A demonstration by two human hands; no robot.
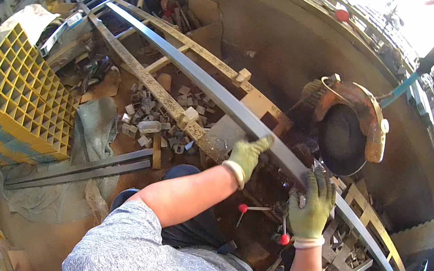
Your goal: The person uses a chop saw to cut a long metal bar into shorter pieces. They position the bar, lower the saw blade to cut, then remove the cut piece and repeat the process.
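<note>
A long grey square metal tube [193, 71] runs diagonally from the far left to the lower right, lying along a yellowish ladder-like frame [168, 103]. My left hand [248, 157], in a green glove, is closed at the tube's near edge, its fingertips against the metal. Farther right, my gloved right hand [311, 204] lies with fingers stretched out beside the tube, next to a small metal clamp-like part that it partly hides. Just beyond that hand stands a machine with a dark round disc and an orange-brown guard [354, 124]. Red-knobbed handles [284, 239] sit below, between my forearms.
Small cut tube pieces [157, 117] are heaped under the frame. To the left, yellow square tubes [24, 86] are stacked with their ends showing. Two grey bars [85, 171] lie near a greenish cloth [94, 129]. A teal lever [409, 84] rises behind the machine.
</note>
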